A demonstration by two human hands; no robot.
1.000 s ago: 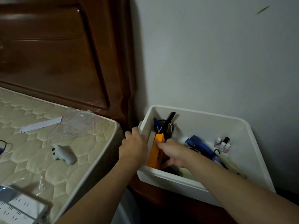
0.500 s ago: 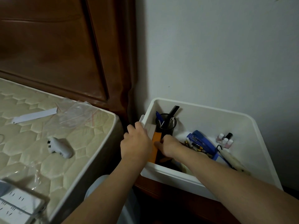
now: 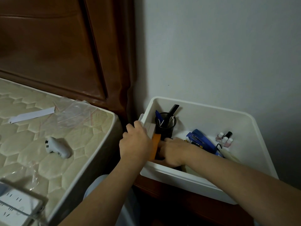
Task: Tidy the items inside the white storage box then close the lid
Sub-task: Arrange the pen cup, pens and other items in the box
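Mostly hidden: left hand (image 3: 136,144) curled over box (image 3: 211,111) wall | right hand (image 3: 172,151) fingers buried (grip unclear)

Fingertips of both hands (image 3: 153,147), out of sight behind the orange item (image 3: 156,144).

The left hand (image 3: 136,142) gripped the white storage box (image 3: 203,111) at its left rim, while the right hand (image 3: 173,151) reached inside beside an orange item (image 3: 155,146) (standing upright) near the black pen cup (image 3: 165,128).

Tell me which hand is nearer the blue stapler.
Right. The right hand lies inside the box just left of the blue stapler; the left hand is farther left, at the box's left wall.
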